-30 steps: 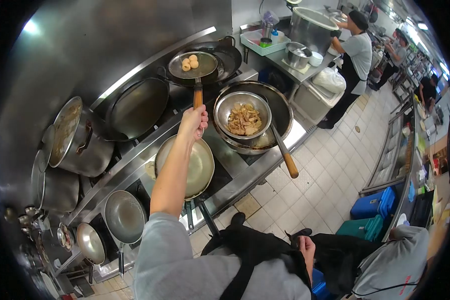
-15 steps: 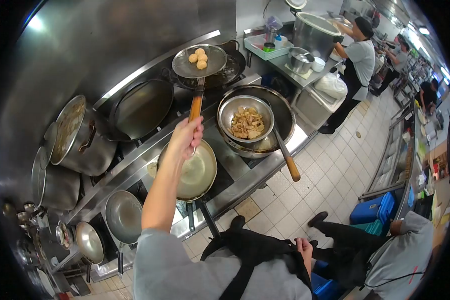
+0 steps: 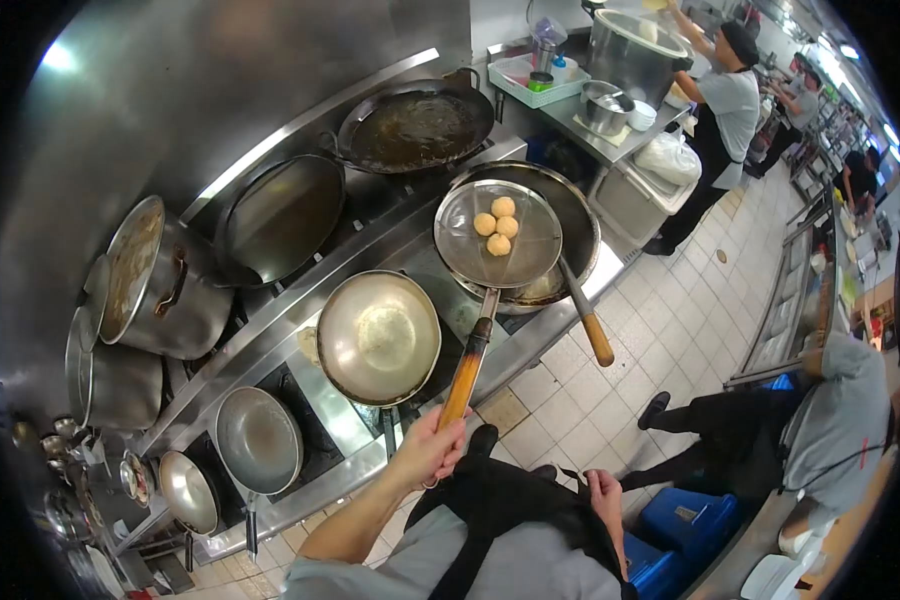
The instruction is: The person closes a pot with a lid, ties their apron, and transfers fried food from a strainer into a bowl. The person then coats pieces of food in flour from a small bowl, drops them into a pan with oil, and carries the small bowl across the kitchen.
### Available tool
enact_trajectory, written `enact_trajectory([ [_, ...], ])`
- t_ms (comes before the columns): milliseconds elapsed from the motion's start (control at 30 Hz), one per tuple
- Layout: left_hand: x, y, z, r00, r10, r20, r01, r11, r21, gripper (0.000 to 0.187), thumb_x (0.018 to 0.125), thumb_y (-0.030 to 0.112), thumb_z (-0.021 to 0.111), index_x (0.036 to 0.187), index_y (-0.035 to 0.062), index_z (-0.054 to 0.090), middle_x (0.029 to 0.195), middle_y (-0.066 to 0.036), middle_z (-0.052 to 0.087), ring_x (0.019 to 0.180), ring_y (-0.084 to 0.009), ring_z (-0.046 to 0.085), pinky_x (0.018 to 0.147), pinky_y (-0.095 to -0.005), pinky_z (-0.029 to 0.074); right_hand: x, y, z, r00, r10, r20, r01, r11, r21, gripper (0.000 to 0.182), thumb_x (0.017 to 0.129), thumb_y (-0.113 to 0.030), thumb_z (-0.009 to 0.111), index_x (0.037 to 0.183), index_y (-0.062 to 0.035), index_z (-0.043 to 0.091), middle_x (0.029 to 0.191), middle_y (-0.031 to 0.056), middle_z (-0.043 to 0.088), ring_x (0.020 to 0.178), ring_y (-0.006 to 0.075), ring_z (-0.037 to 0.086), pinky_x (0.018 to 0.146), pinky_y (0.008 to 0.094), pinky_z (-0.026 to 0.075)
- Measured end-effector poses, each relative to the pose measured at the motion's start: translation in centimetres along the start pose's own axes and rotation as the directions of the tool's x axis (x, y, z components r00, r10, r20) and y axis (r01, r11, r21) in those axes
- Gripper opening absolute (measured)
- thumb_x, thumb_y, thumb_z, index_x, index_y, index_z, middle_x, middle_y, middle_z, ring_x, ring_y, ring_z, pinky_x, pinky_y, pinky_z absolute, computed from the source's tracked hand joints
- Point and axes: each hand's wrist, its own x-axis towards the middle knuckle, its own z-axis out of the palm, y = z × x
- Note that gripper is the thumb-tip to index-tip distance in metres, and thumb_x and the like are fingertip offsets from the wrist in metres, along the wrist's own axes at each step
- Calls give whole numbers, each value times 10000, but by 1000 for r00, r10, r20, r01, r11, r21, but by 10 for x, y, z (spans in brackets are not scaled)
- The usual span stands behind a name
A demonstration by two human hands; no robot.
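Note:
My left hand [image 3: 432, 450] is wrapped around the wooden handle of a flat mesh skimmer [image 3: 450, 225]. Several round golden fried balls [image 3: 500, 228] rest on its mesh. The skimmer is over a wide, dark-rimmed pan [image 3: 582, 190] and covers the strainer bowl of browned food pieces; a second wooden handle [image 3: 596, 338] sticks out beside it. At my waist, my right hand [image 3: 605, 495] is closed on a black apron tie [image 3: 573, 476].
A wok of oil [image 3: 420, 125] sits on the back burner, with a dark wok [image 3: 282, 222] left of it. A pale pan [image 3: 378, 335] lies in front. Tall pots [image 3: 175, 290] stand left. A co-worker [image 3: 840, 430] is close on my right; another co-worker [image 3: 725, 100] works beyond.
My left hand has drawn the skimmer with the balls from above the oil wok rightward and toward me, over the strainer bowl. The right hand stays at my waist. The nearby co-worker has shifted.

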Motion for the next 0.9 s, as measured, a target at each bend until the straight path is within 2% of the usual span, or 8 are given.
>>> enact_trajectory([
  [167,15,-6,9,998,-52,19,49,993,104,312,1044,201,538,1326,78,486,776,6,514,481,-58,458,355,-208,345,4,66,-2,1000,12,6,-12,999,-53,335,1018,-271,600,1017,49,699,796,89,690,749,148,634,696,319,503],
  [267,36,-29,-7,996,72,-56,-50,942,333,285,1038,277,565,1243,87,509,852,-8,592,566,-85,586,421,-224,448,1,69,-16,999,40,5,-40,999,-16,327,1018,-267,600,1012,44,700,808,112,696,763,156,628,718,333,502],
  [467,23,-19,-20,965,200,-171,-81,843,532,552,972,243,681,1442,63,452,989,-45,637,752,-107,627,556,-258,538,7,82,-68,1000,12,17,-11,998,-56,327,1028,-271,576,987,37,680,741,114,644,725,190,614,697,347,489],
  [600,14,-24,-22,886,376,-271,-96,722,685,593,956,234,710,1439,-9,467,1086,-128,650,946,-201,651,828,-313,551,3,107,-126,999,-39,-26,39,999,8,324,1024,-279,577,985,23,688,712,71,620,663,158,604,636,327,489],
  [667,23,-39,-60,628,751,-204,-76,320,944,570,954,242,717,1410,-28,504,1199,-182,649,1036,-283,647,938,-358,505,5,119,-152,999,-34,-37,36,999,39,317,1024,-274,577,981,17,692,706,57,615,641,140,598,612,320,487],
  [733,-16,-6,59,309,946,98,-13,-99,995,417,1004,199,643,1345,-26,563,1196,-157,665,1041,-271,648,928,-375,509,3,152,-184,995,85,-57,-80,992,93,297,1024,-263,578,980,5,698,686,27,605,597,99,570,569,292,472],
  [800,-23,-15,124,291,953,-88,-405,206,891,314,1023,188,613,1261,-17,613,1134,-126,680,989,-173,661,877,-298,528,-2,176,-212,997,56,-49,-52,995,91,285,1020,-260,587,979,-2,701,663,13,593,581,86,557,553,281,461],
  [900,-10,-55,207,570,813,-119,-567,495,658,210,1042,217,580,1113,32,650,838,-36,670,696,-74,620,622,-229,522,4,191,-234,996,72,-48,-65,990,121,291,1014,-267,594,980,0,704,641,3,575,571,80,545,539,281,451],
])
